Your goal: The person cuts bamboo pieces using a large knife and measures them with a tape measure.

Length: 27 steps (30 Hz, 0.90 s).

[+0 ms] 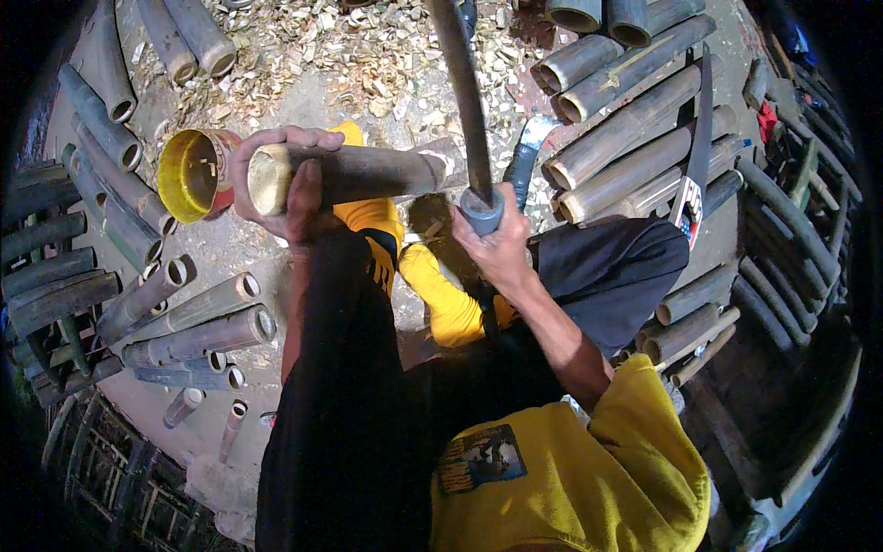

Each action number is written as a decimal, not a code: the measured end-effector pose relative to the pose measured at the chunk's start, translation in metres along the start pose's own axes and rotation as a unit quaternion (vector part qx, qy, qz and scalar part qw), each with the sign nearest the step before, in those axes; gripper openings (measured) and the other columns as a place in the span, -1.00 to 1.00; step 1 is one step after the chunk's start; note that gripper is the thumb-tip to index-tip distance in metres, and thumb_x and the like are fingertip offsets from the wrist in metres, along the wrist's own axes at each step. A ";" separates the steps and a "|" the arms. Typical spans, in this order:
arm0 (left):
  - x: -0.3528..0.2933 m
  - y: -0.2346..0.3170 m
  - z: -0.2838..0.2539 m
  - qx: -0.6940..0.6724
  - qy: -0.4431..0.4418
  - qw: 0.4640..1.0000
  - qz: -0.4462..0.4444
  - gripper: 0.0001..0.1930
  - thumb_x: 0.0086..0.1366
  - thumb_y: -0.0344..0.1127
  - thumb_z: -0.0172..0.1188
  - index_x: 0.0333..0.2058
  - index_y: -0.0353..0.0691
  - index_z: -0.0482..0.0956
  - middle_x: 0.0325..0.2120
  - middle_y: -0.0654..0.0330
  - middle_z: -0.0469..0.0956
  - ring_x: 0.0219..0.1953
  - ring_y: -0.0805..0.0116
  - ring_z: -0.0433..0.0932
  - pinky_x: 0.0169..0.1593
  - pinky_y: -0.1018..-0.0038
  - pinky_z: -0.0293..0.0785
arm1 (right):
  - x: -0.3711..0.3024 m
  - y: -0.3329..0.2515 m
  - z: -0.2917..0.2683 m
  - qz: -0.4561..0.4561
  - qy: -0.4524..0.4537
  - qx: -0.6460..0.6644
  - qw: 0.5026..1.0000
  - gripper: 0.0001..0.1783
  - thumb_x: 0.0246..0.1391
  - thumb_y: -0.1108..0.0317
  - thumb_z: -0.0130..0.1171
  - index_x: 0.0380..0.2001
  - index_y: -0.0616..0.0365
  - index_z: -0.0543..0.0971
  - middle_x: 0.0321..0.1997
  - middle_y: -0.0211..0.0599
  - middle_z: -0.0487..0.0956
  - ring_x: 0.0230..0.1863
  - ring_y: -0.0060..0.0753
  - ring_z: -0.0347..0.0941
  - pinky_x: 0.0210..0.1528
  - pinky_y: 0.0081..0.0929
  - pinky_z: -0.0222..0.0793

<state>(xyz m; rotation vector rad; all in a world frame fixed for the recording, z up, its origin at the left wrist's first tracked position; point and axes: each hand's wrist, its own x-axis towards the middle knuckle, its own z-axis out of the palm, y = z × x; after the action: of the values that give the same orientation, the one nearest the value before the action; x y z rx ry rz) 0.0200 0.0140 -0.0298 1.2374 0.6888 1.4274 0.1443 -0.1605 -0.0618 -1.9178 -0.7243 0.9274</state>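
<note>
It's the left head fisheye, pretty close up, aimed down past the shirt [589, 478] at left hand [302, 198], right hand [497, 247] and floor [262, 241].

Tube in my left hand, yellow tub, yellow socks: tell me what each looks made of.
Tube in the left hand: most likely bamboo, with a smooth, dark natural skin and a pale cut end.
Tub: probably glossy plastic, judging by its shiny yellow inner wall, though painted metal is possible.
Socks: matte fabric, probably knitted, as they wrinkle softly around the feet.
</note>
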 end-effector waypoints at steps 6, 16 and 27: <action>-0.002 -0.005 -0.006 0.000 -0.007 1.000 -0.022 -0.60 -0.12 -0.37 0.16 -0.25 -0.35 0.34 -0.52 0.00 0.49 -0.47 0.19 0.53 -0.28 0.30 0.50 | 0.010 0.010 0.000 0.069 -0.067 -0.110 0.989 -0.59 -0.12 0.28 0.24 -0.29 0.36 0.38 -0.49 0.12 0.53 -0.43 0.04 0.53 -0.37 -0.25 0.41; 0.019 0.011 -0.007 0.193 -0.006 0.978 -0.073 -0.53 -0.02 -0.29 0.13 -0.14 -0.45 0.32 -0.43 0.01 0.46 -0.45 0.25 0.47 -0.29 0.37 0.44 | 0.015 0.028 0.000 0.042 -0.085 -0.129 0.987 -0.55 -0.07 0.22 0.22 -0.28 0.38 0.33 -0.53 0.16 0.51 -0.42 0.12 0.52 -0.44 -0.19 0.39; 0.005 0.008 0.005 0.048 0.090 0.995 -0.007 -0.69 0.09 -0.30 0.05 -0.23 -0.37 0.30 -0.54 0.00 0.45 -0.51 0.21 0.50 -0.34 0.31 0.50 | 0.006 0.004 0.005 -0.011 -0.029 -0.118 0.992 -0.58 -0.09 0.29 0.24 -0.27 0.32 0.31 -0.54 0.14 0.52 -0.42 0.03 0.55 -0.40 -0.25 0.43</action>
<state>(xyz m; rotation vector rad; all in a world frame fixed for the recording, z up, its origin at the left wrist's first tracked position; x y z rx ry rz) 0.0225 0.0159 -0.0198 1.1837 0.8973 1.5214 0.1442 -0.1556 -0.0694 -2.0908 -0.9231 0.9196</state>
